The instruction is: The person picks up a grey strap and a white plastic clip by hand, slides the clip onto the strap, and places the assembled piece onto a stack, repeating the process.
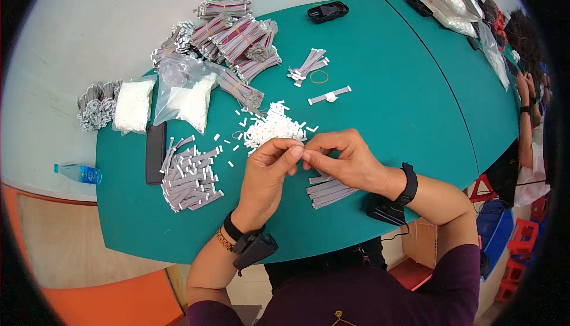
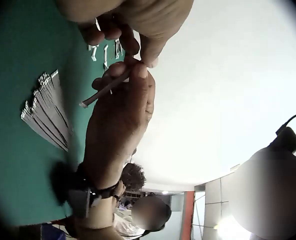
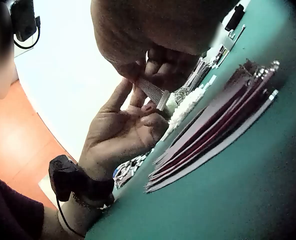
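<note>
Over the near edge of the white connector heap, my left hand (image 1: 261, 177) and right hand (image 1: 350, 163) meet fingertip to fingertip. Between them they pinch a short grey ribbon cable (image 2: 105, 92), its far end hidden under the fingertips. A white connector (image 3: 163, 100) tips its visible end in the right wrist view. Small white plastic pieces (image 1: 274, 125) lie heaped just beyond the hands. Under the right hand rests a fan of grey ribbon cables (image 1: 329, 194). Left of the left hand is a pile of cables with white ends (image 1: 190, 177).
Rubber-banded cable bundles (image 1: 237, 38) are stacked at the back left, beside bags of white pieces (image 1: 133, 106). Beyond the heap lie a few cables (image 1: 309, 66), a rubber band (image 1: 319, 77) and a single cable (image 1: 320, 98). A dark flat case (image 1: 155, 154) and a bottle (image 1: 80, 173) are at left.
</note>
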### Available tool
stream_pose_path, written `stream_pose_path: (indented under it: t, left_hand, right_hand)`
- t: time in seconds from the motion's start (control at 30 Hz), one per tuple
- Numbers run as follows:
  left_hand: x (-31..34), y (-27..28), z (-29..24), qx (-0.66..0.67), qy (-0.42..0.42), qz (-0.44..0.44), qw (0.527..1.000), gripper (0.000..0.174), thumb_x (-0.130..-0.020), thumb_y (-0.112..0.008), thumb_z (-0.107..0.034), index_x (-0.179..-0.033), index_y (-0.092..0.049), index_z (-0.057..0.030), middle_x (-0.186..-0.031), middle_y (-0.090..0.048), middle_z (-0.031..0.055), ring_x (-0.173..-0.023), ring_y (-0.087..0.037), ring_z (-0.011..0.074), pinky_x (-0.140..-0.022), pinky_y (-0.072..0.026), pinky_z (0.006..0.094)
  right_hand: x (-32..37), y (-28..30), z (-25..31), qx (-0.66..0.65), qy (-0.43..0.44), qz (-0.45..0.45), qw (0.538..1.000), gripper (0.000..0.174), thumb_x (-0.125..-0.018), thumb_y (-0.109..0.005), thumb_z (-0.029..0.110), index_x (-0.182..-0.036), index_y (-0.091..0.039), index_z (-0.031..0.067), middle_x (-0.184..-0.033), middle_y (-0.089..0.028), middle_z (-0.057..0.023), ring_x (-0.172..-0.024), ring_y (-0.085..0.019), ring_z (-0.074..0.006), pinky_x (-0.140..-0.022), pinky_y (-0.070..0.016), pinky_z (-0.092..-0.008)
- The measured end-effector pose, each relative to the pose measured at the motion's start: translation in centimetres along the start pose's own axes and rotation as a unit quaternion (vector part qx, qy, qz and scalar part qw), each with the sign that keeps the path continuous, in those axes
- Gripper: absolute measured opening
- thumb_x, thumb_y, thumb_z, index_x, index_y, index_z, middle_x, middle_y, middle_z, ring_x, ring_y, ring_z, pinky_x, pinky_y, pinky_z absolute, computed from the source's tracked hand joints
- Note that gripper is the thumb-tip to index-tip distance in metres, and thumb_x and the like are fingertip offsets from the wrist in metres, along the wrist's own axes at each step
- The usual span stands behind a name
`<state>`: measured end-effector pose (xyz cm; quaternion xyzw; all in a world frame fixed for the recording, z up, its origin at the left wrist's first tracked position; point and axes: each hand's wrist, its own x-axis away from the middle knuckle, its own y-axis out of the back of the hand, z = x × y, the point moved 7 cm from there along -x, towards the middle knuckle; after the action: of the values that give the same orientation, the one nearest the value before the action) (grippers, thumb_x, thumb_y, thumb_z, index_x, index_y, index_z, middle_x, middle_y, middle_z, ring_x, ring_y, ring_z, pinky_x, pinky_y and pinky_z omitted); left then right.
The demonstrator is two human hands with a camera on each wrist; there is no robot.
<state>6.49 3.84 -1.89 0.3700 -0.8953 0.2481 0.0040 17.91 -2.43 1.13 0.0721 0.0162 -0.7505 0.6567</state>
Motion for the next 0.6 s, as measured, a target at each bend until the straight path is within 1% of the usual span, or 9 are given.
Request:
stream_pose_path:
  t: [0.03,0.13,0.23,0.33,0.43,0.53,0.6]
  left_hand:
    - [0.0,0.1,-0.1,-0.024,-0.005,-0.005,1.000,0.013,-0.085,-0.064,-0.011,-0.094,-0.064,-0.0017,-0.086,-0.064,0.0029,-0.076,-0.052,0.0069,-0.066,-0.0381,0.0208]
    - [0.2,-0.4,-1.0,-0.074,-0.037,-0.005,0.997,0.012,-0.085,-0.064,-0.010,-0.094,-0.062,-0.0027,-0.083,-0.062,0.0026,-0.069,-0.048,0.0075,-0.064,-0.0382,0.0203]
    - [0.2,-0.6,-1.3,-0.072,-0.068,-0.001,0.995,0.011,-0.084,-0.064,-0.009,-0.093,-0.062,-0.0026,-0.083,-0.062,0.0025,-0.070,-0.048,0.0070,-0.064,-0.0379,0.0200]
    - [0.3,-0.6,-1.5,-0.066,-0.073,-0.007,0.995,0.008,-0.086,-0.061,-0.006,-0.092,-0.062,-0.0004,-0.084,-0.064,0.0051,-0.079,-0.056,0.0106,-0.077,-0.0444,0.0262]
    - [0.3,-1.0,-1.6,-0.054,-0.086,0.003,0.995,0.009,-0.085,-0.062,-0.008,-0.092,-0.061,-0.0031,-0.085,-0.061,0.0033,-0.072,-0.049,0.0084,-0.067,-0.0385,0.0220]
    - [0.3,-0.8,-1.7,-0.044,-0.103,-0.004,0.994,0.005,-0.085,-0.061,-0.004,-0.089,-0.061,-0.0001,-0.082,-0.063,0.0066,-0.076,-0.057,0.0119,-0.076,-0.0448,0.0259]
    - [0.4,-0.9,-1.7,-0.037,-0.099,0.005,0.994,0.006,-0.085,-0.061,-0.004,-0.089,-0.061,-0.0001,-0.084,-0.063,0.0062,-0.075,-0.056,0.0116,-0.075,-0.0450,0.0255]
  right_hand:
    - [0.0,0.0,-0.1,0.002,-0.002,0.001,1.000,0.014,-0.087,-0.060,0.011,-0.079,-0.064,0.0001,-0.063,-0.059,-0.0007,-0.056,-0.047,-0.0036,-0.049,-0.0396,-0.0224]
    - [0.0,-0.1,-0.1,0.002,-0.004,0.004,1.000,0.014,-0.087,-0.059,0.011,-0.079,-0.064,0.0002,-0.064,-0.059,-0.0004,-0.056,-0.047,-0.0034,-0.049,-0.0396,-0.0220]
    - [0.0,-0.1,0.0,-0.004,0.003,0.006,1.000,0.014,-0.087,-0.059,0.012,-0.080,-0.064,0.0003,-0.065,-0.059,-0.0002,-0.057,-0.047,-0.0032,-0.049,-0.0398,-0.0217]
    - [0.0,-0.2,-0.3,-0.002,0.003,0.011,1.000,0.013,-0.088,-0.059,0.012,-0.083,-0.064,0.0001,-0.067,-0.060,-0.0001,-0.058,-0.048,-0.0029,-0.050,-0.0404,-0.0212]
    - [0.0,-0.4,-0.7,-0.010,-0.018,0.009,1.000,0.013,-0.088,-0.059,0.011,-0.085,-0.063,-0.0004,-0.070,-0.061,0.0000,-0.061,-0.048,-0.0026,-0.052,-0.0410,-0.0206]
    - [0.0,-0.6,-0.9,-0.028,-0.031,0.001,0.999,0.013,-0.088,-0.059,0.011,-0.086,-0.063,-0.0008,-0.072,-0.061,0.0001,-0.063,-0.049,-0.0022,-0.054,-0.0411,-0.0202]
    - [0.1,-0.7,-1.2,-0.033,-0.026,-0.002,0.999,0.013,-0.088,-0.058,0.011,-0.085,-0.062,-0.0010,-0.072,-0.061,0.0003,-0.063,-0.049,-0.0021,-0.054,-0.0409,-0.0200]
